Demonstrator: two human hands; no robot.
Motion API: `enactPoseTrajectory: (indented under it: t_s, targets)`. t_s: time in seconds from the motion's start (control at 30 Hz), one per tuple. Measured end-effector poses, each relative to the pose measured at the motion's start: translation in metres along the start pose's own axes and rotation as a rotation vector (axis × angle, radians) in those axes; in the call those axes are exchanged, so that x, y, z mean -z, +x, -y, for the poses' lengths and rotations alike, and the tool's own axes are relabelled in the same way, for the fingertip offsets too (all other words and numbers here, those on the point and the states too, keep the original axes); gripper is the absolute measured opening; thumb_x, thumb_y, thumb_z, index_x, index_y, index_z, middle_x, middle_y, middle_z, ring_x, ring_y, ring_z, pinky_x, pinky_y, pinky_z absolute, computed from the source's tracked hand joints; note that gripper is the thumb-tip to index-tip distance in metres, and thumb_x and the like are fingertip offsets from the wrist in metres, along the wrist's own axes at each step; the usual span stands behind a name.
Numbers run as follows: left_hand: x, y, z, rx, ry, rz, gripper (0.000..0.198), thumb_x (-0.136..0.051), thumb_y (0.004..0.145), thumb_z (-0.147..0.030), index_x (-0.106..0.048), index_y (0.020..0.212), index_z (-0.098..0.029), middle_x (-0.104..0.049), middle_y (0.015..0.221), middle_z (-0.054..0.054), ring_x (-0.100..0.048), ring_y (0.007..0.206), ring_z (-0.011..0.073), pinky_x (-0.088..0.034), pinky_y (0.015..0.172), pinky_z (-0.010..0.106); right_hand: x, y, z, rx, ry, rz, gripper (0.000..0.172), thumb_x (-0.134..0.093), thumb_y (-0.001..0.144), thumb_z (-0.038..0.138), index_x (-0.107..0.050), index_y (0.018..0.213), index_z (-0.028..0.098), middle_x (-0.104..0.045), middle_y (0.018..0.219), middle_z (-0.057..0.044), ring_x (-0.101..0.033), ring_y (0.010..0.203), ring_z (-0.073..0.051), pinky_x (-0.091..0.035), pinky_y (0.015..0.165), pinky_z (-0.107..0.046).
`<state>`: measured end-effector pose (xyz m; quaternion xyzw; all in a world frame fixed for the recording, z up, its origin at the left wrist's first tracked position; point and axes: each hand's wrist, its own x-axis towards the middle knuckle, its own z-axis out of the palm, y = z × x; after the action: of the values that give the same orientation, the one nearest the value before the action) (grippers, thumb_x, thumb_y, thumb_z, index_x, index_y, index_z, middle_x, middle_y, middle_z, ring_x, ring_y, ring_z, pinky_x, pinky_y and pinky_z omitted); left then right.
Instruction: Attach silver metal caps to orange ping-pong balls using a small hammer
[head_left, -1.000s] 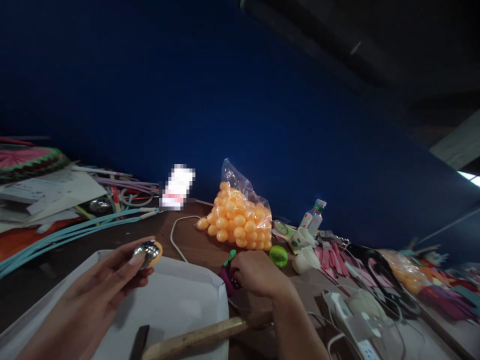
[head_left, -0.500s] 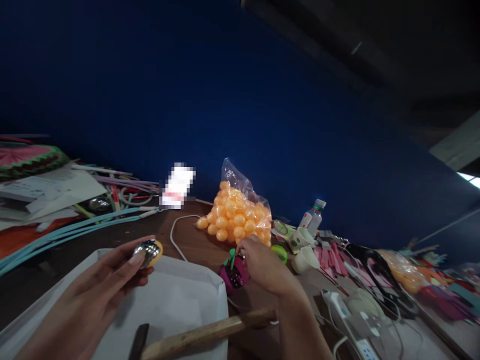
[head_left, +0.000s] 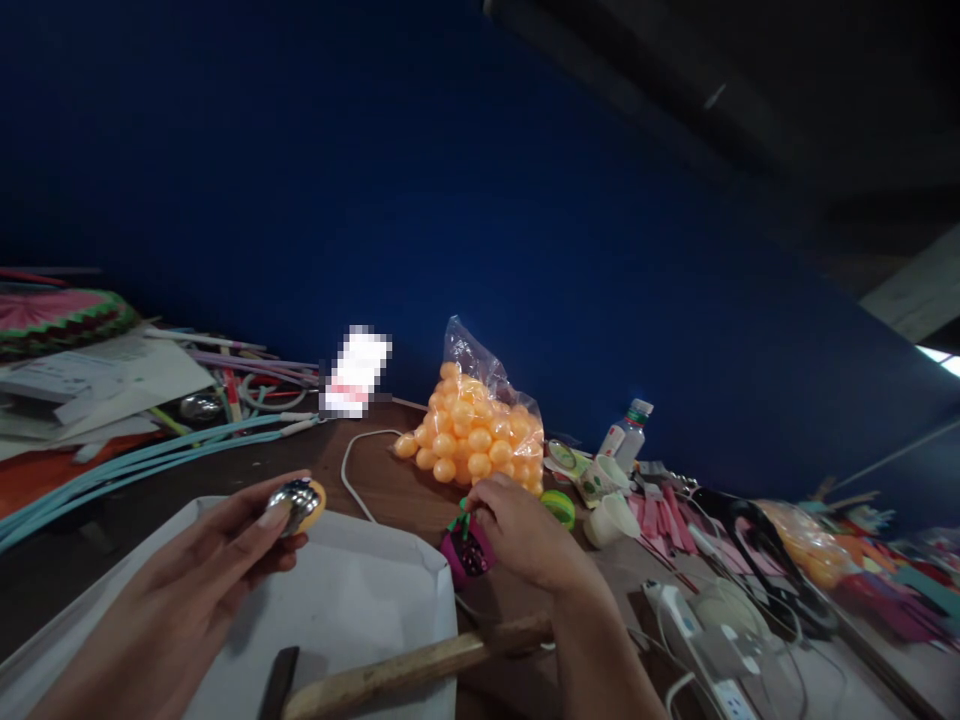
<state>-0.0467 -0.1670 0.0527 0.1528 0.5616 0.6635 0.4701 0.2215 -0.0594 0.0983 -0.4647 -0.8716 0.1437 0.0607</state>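
My left hand (head_left: 217, 560) is closed on a yellow-orange ball (head_left: 318, 505) with a shiny silver cap (head_left: 295, 502) on the side toward the thumb. It holds this above the white tray (head_left: 352, 580). My right hand (head_left: 517, 525) hangs over a round magenta pincushion (head_left: 466, 556) with a green top. Its thumb and fingertips are pinched together, touching or just above the green top. Whatever they may hold is hidden. A hammer with a wooden handle (head_left: 405, 672) lies across the tray's near side.
Behind the hands stands a clear bag of orange balls (head_left: 480, 425). A roll of green tape (head_left: 558, 508), paper cups (head_left: 611, 520) and a bottle (head_left: 628, 435) are to its right. A power strip (head_left: 694, 640) with cables lies at the right, and light-blue tubes (head_left: 180, 455) at the left.
My right hand has shifted slightly to the left over the magenta pincushion, its fingers curling closer together. The left hand with the capped ball has stayed still.
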Motion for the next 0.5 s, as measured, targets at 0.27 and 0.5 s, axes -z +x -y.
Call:
enactPoseTrajectory:
  t_s: [0.27,0.5]
  targets:
    - [0.004,0.002,0.008,-0.007,-0.067,0.024,0.053,-0.094,0.044,-0.045,-0.081,0.093,-0.030,-0.082,0.089,0.001,-0.070,0.072,0.0167,-0.058,0.060,0.015,-0.008,-0.003,0.007,0.072,0.092,-0.005,0.029,-0.045,0.090,0.009,-0.065,0.108,0.020,-0.060,0.105,-0.007,-0.058,0.089,-0.018,-0.042,0.079,-0.031]
    - [0.006,0.002,0.009,0.041,-0.074,-0.010,0.056,-0.096,0.041,-0.044,-0.081,0.093,-0.031,-0.082,0.088,0.000,-0.072,0.070,0.0168,-0.058,0.059,0.016,-0.013,-0.004,0.022,0.106,0.264,-0.076,0.018,-0.043,0.097,0.015,-0.059,0.102,0.022,-0.058,0.105,-0.004,-0.059,0.087,-0.015,-0.044,0.078,-0.030]
